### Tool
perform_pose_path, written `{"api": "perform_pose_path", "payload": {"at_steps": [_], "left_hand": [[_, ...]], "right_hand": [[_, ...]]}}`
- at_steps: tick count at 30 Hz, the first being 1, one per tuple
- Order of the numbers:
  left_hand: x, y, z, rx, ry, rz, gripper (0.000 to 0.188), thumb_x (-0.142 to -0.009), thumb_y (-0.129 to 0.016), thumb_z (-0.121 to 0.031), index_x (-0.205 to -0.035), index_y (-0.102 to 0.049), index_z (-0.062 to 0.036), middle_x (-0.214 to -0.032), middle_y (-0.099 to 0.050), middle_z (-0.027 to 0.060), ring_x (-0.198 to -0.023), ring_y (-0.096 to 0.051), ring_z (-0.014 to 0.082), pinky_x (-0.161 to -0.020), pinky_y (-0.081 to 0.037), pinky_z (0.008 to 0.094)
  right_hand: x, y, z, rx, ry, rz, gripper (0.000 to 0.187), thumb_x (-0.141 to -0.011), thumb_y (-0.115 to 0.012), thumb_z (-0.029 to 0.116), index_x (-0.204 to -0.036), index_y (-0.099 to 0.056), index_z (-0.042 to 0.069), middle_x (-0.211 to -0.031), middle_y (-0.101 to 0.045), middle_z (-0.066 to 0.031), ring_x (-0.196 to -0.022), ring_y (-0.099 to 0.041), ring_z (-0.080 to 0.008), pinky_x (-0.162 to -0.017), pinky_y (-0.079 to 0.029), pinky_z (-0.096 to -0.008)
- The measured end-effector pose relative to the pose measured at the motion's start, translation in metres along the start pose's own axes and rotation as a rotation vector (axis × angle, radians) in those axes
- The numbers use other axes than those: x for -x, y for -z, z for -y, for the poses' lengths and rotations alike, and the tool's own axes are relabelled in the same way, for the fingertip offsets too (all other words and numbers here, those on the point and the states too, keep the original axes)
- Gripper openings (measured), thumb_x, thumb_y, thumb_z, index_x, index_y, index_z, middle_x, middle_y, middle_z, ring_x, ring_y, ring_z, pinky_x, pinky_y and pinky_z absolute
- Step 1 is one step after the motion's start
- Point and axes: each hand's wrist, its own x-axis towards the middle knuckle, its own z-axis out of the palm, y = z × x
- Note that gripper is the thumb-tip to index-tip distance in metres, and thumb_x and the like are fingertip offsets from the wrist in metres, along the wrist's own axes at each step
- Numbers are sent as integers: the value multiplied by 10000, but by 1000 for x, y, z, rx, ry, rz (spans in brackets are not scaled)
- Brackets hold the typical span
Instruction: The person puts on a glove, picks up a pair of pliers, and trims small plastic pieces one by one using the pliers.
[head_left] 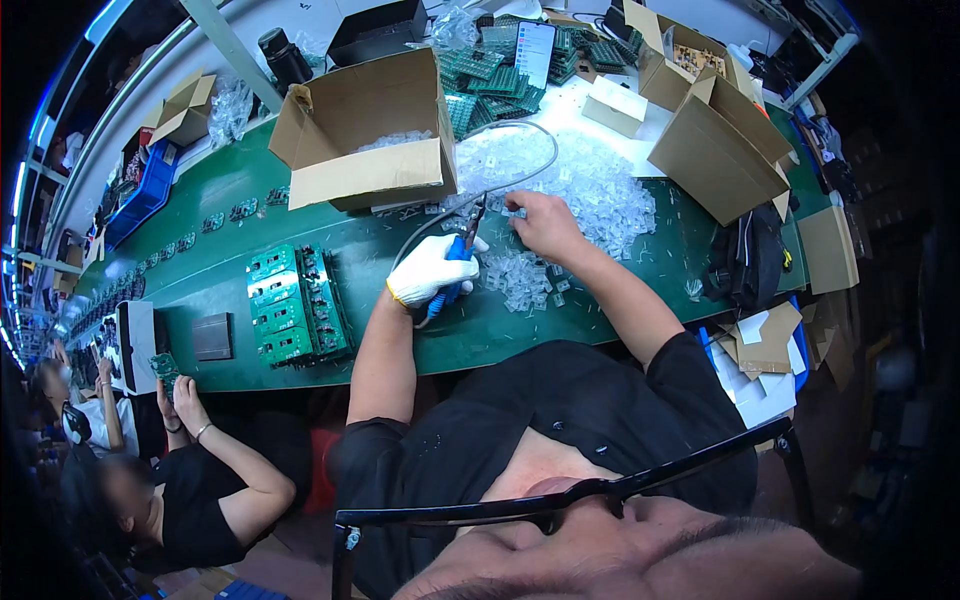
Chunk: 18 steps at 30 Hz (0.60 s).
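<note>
Holding a long, blue, dark-tipped tool [458,250] over the green bench [540,328], my white-gloved left grip [430,270] points it away, its length slanting right. I can't tell if my bare right grip [548,228] holds anything.

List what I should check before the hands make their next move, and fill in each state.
1. Tool held: ok. The gloved left hand grips the blue-handled tool.
2. Glove on the right hand: not ok. It is bare.
3. Right fingers well away from the tool's tip: not ok. They are close beside it.
4. Plastic piece between the right fingers: cannot tell. Too small to make out.
5. Gray cord free of snags: cannot tell. It loops across the heap of clear plastic pieces.
6. Green circuit boards apart from the hands: ok. They stand left of the left hand.
</note>
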Motion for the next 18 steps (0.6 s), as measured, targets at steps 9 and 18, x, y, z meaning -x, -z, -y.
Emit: {"api": "perform_pose_path", "payload": {"at_steps": [9,18], "left_hand": [[1,0,-4,-30,12,30,457,-920,-819,-225,-1305,-699,-8,-911,-702,22,-761,-672,117,-722,-558,291],[0,-1,-5,-46,37,55,455,-920,-819,-214,-1310,-700,-13,-927,-710,31,-775,-675,120,-732,-561,294]], "right_hand": [[-11,-19,-10,85,45,-31,261,-933,-702,95,-1187,-733,41,-1089,-740,-232,-1051,-713,-458,-925,-562,-551],[7,11,-9,-154,12,-145,199,-952,-687,26,-1127,-780,40,-1044,-663,-194,-1009,-675,-395,-915,-549,-453]]}}
